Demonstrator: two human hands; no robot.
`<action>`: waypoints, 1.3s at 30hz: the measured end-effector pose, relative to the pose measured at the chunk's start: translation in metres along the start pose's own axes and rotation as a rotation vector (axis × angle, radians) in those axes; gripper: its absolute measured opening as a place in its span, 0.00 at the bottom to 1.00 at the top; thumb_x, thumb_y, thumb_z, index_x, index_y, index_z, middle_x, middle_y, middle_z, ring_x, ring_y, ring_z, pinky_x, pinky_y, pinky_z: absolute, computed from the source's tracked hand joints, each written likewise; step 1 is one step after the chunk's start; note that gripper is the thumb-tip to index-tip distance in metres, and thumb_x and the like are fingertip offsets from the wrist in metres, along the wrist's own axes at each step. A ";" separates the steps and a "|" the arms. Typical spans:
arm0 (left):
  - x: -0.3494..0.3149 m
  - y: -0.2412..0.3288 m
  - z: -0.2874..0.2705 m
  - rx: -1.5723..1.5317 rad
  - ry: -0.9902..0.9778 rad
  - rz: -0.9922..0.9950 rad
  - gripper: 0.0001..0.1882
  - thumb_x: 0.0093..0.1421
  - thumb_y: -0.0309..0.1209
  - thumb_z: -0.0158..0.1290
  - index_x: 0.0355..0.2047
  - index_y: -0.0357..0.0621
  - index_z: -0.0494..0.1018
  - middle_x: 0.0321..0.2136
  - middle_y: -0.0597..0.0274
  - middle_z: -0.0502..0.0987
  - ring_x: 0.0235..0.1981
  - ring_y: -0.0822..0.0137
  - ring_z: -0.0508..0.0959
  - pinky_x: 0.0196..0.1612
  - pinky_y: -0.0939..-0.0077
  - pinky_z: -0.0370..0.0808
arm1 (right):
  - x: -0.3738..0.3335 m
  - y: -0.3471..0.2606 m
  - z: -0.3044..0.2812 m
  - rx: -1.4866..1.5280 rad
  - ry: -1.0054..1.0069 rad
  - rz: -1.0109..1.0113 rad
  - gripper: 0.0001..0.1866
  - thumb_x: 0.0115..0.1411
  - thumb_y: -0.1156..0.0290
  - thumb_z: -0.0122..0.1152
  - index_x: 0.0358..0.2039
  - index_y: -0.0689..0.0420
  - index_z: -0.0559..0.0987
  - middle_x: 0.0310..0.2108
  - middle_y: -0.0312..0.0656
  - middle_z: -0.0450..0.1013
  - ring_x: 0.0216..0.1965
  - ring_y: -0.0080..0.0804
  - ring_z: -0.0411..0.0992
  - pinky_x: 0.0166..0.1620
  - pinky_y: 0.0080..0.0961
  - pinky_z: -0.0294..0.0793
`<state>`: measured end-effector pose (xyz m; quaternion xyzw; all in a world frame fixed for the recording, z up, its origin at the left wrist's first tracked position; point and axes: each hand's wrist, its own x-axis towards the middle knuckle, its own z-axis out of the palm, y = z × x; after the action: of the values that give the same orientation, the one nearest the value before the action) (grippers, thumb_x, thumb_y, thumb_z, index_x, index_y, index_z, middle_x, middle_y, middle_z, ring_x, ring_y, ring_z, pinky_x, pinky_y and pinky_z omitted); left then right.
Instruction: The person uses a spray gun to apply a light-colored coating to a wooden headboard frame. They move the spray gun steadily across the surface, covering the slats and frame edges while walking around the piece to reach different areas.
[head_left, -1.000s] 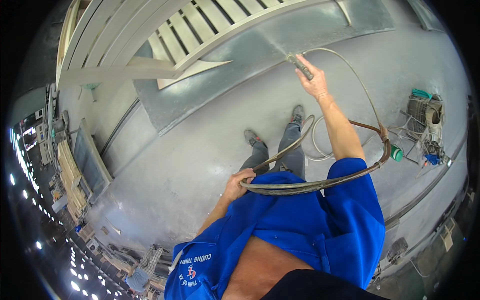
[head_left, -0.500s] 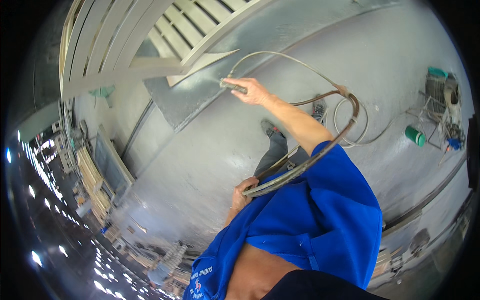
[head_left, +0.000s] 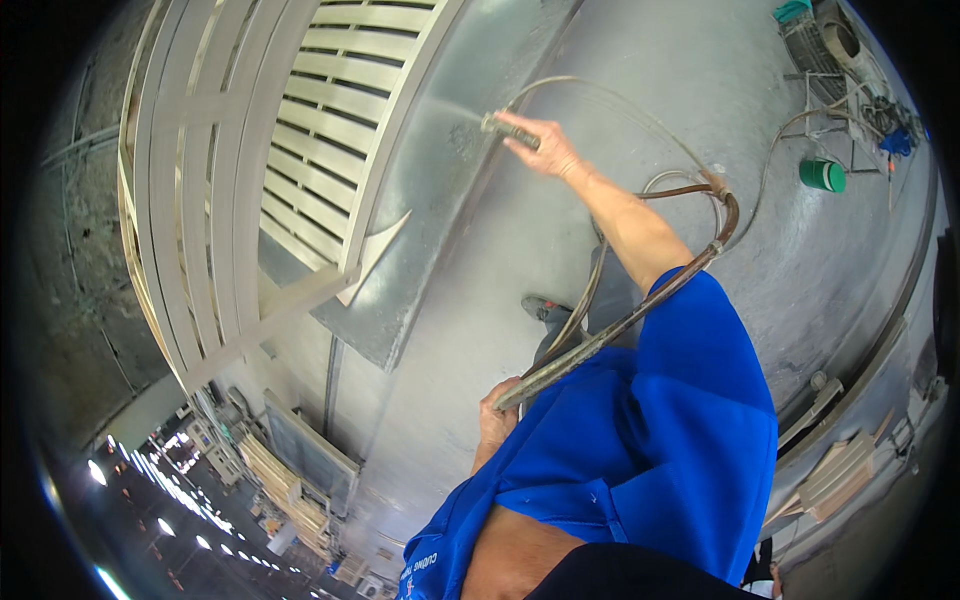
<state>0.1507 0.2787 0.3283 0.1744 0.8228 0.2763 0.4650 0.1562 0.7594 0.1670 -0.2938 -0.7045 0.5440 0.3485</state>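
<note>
My right hand (head_left: 552,150) is stretched out far ahead, closed round a spray gun (head_left: 514,129). A pale mist leaves its nozzle toward a slatted wooden bench (head_left: 335,125) in a light, greyish finish. The gun and the bench are apart. From the gun a thin hose (head_left: 610,95) arcs over to the right and joins thicker brown hose (head_left: 722,215). Close to my body, my left hand (head_left: 497,408) is wrapped round a bundle of hose (head_left: 560,378); some of its fingers are hidden. The bundle passes along my right sleeve.
A dark grey sheet (head_left: 385,330) lies on the floor beneath the bench. At the far right are a green bucket (head_left: 823,175) and a metal stand (head_left: 840,130) with equipment. Panels and stacked timber (head_left: 285,485) stand at the lower left. My shoe (head_left: 545,307) is on the grey floor.
My view has turned, and the bench shows more of its seat slats. My right hand has moved right and slightly farther ahead with the spray gun. My left hand still grips the hose.
</note>
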 end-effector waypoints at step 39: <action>-0.041 0.006 0.065 -0.378 0.465 -0.063 0.08 0.65 0.25 0.58 0.43 0.43 0.82 0.37 0.53 0.86 0.41 0.62 0.85 0.46 0.67 0.80 | -0.006 -0.208 0.200 0.207 -0.595 0.361 0.28 0.66 0.69 0.62 0.67 0.44 0.73 0.35 0.35 0.79 0.31 0.20 0.77 0.24 0.22 0.73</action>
<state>0.2281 0.2804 0.3328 -0.0090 0.8461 0.4427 0.2966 -0.0098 0.5933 0.3349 -0.2052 -0.6531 0.7269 0.0545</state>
